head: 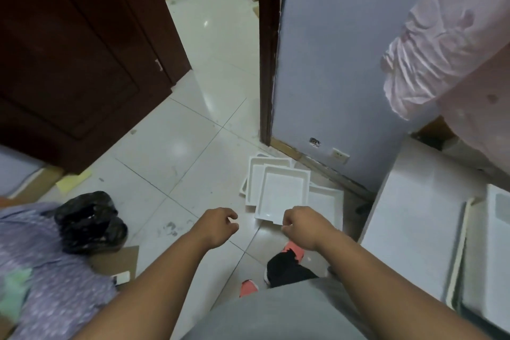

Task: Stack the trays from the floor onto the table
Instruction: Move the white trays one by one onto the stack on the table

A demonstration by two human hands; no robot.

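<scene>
We see white trays [281,196] of smooth, slightly glossy plastic lying on a glossy tiled floor [176,152] that mirrors the light. The door [82,50] looks like dark varnished wood, the bag [88,223] shiny black plastic, the table [419,201] smooth matt white, the wall [345,50] matt painted.

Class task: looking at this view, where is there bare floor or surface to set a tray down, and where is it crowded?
Bare floor tiles lie between the dark door, the black bag and the pile of trays. The white table has a bare stretch on its left part. Crowded: the corner by the wall, where trays overlap, and the table's right part, already holding trays.
</scene>
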